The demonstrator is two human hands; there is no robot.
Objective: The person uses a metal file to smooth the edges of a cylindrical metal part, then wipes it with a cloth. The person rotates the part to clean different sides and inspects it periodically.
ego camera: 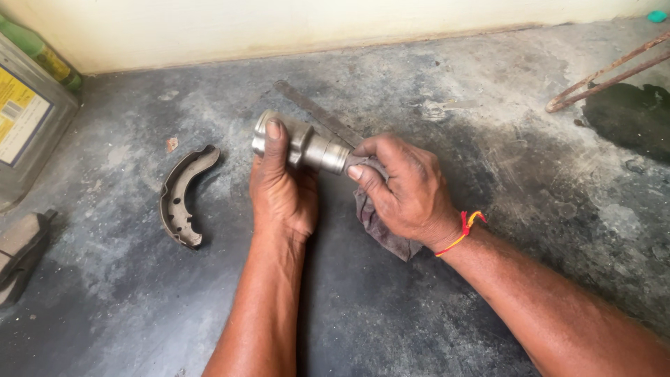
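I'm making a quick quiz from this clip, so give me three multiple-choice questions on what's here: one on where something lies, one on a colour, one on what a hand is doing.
1. Where does the curved brake shoe lie?
A. On the floor, on the left hand's side
B. In the right hand
C. On the jug

2. What colour is the thread on the right wrist?
A. Blue
B. Red and yellow
C. White

3. What is the left hand doing?
A. Resting flat on the floor
B. Gripping the metal cylinder
C. Lifting the flat metal bar

Answers: 1 A, it lies apart from both hands on the grey floor. 2 B, red and yellow strands show. 3 B, its fingers wrap the cylinder while the right hand presses a dark rag to its end.
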